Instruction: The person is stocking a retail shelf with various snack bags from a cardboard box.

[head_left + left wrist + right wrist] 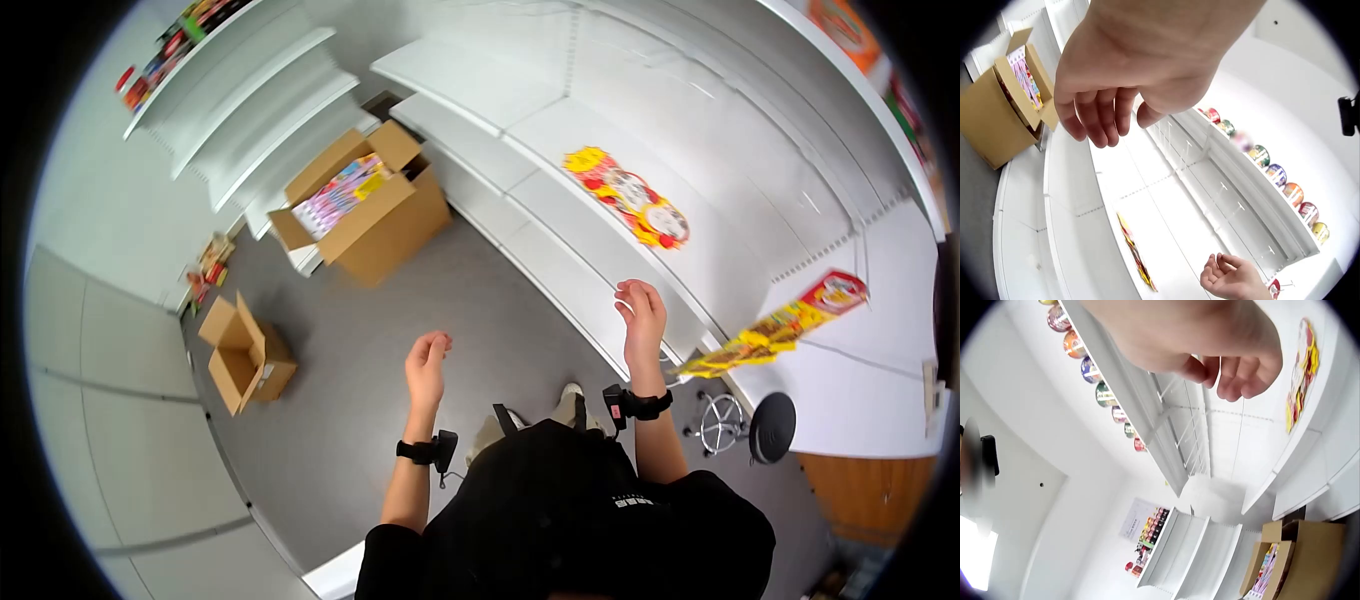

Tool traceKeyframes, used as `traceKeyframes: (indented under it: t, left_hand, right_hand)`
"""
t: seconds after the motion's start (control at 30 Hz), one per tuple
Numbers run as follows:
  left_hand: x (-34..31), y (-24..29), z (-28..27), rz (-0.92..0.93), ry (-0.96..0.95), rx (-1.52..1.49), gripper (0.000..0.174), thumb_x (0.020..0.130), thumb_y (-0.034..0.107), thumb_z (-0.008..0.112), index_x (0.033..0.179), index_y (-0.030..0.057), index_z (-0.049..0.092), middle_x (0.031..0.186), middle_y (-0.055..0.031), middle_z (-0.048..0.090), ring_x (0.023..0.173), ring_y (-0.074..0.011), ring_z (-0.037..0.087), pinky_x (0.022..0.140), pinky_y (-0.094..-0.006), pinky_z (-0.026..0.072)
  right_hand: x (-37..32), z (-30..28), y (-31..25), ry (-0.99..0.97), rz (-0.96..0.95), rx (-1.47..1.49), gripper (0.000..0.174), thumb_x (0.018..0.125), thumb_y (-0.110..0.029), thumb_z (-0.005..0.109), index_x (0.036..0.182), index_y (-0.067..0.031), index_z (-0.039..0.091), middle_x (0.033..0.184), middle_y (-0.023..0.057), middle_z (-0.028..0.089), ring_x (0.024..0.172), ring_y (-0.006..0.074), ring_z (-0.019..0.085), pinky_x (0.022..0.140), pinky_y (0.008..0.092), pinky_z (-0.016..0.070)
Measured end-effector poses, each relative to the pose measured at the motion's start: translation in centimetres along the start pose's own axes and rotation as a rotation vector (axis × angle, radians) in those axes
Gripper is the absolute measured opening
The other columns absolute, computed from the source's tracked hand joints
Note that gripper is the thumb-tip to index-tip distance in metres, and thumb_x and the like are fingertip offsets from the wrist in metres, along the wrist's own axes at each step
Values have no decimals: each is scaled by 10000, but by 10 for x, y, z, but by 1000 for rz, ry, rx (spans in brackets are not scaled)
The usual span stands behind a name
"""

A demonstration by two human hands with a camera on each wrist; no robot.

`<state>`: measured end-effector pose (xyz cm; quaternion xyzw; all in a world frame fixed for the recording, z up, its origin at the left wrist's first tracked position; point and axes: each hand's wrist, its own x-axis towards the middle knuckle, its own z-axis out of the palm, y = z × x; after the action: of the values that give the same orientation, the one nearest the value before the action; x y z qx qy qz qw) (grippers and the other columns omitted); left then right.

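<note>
My left hand [427, 368] hangs in the air over the grey floor, its fingers loosely bent and holding nothing. Level with the edge of the white shelf [545, 125], my right hand [643, 325] is also bare, with the fingers slightly curled. Nearest to it on that shelf lie red and yellow packets [630, 197] with white round shapes. A strip of yellow and red packs [780, 325] hangs just right of my right hand. In the left wrist view, the left hand's fingers [1105, 119] droop with a gap to the thumb.
A large carton [395, 235] with colourful packs inside stands open by the shelves. Farther left on the floor is a smaller open carton [250, 365]. A round stool [772, 428] stands beside the white counter [850, 400]. Several colourful tubs [1277, 175] line the top shelf.
</note>
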<state>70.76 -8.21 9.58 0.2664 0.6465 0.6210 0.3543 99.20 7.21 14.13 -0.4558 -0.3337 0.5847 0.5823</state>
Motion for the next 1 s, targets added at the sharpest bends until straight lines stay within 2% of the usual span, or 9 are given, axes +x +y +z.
traceKeyframes:
  t: [0.13,0.27,0.57,0.83,1.0]
  left_hand:
    - [5,-11,-56,-13,115,-2,205,904,183,539,960,0,612,893,-48,641,837,-117,578,730,-255,433]
    - [14,-24,-82,-77,217,-8,210,907,196,527,969,14,613,902,-50,644,834,-115,587,743,-260,445]
    - [101,-5,-137,-182,424,13,228,904,215,527,982,19,612,911,-55,642,826,-112,591,752,-248,448]
    - [195,26,-159,-176,509,17,241,901,226,528,993,19,610,915,-58,643,838,-128,595,753,-263,451]
    - [234,9,-154,-285,469,-15,247,898,225,526,995,15,611,911,-62,646,830,-134,594,745,-268,449]
  right_hand:
    - [2,65,27,-130,93,-8,171,884,-162,545,962,-14,581,912,77,615,829,149,577,721,262,466]
    - [28,105,61,-204,170,-59,181,884,-182,548,968,-25,573,918,80,614,836,157,576,725,280,460]
    - [109,237,104,-314,363,-29,170,866,-170,561,951,-25,582,884,66,617,788,132,569,704,260,456]
    - [182,351,119,-496,419,15,156,876,-161,552,953,-29,585,882,62,613,776,127,564,704,262,457]
    - [211,365,136,-435,459,-12,167,869,-183,555,952,-41,585,883,56,610,792,127,561,713,265,455]
